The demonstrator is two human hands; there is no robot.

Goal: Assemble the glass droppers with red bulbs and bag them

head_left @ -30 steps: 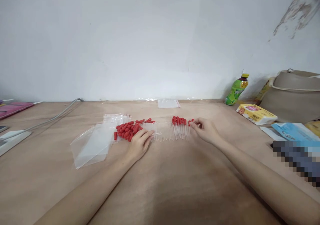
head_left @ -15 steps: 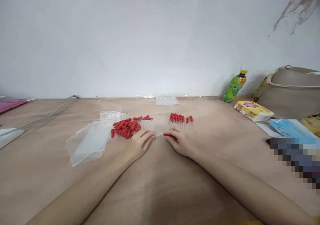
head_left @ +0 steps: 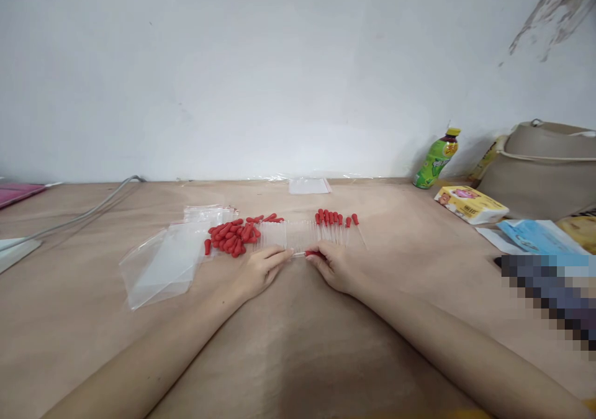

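Between my hands a thin glass dropper tube (head_left: pixel 298 255) lies level, its right end at a red rubber bulb (head_left: pixel 311 253). My left hand (head_left: pixel 264 267) pinches the tube's left part with thumb and fingertips. The red bulb is gripped by my right hand (head_left: pixel 336 265), whose fingers hide part of it. Just beyond, a row of bare glass tubes (head_left: pixel 274 234) lies side by side. Behind my right hand, several droppers with red bulbs (head_left: pixel 335 218) lie lined up. A pile of loose red bulbs (head_left: pixel 231 236) is left of the tubes.
Clear plastic bags (head_left: pixel 162 264) lie at the left, and another small bag (head_left: pixel 310 186) by the wall. A grey cable (head_left: pixel 102 205) crosses the far left. On the right are a green bottle (head_left: pixel 435 160), a yellow tissue pack (head_left: pixel 471 204), a blue packet (head_left: pixel 535 239) and a beige bag (head_left: pixel 535 171).
My left fingertips have moved slightly right along the tube towards the bulb. The right hand stays almost where it was, still on the bulb.
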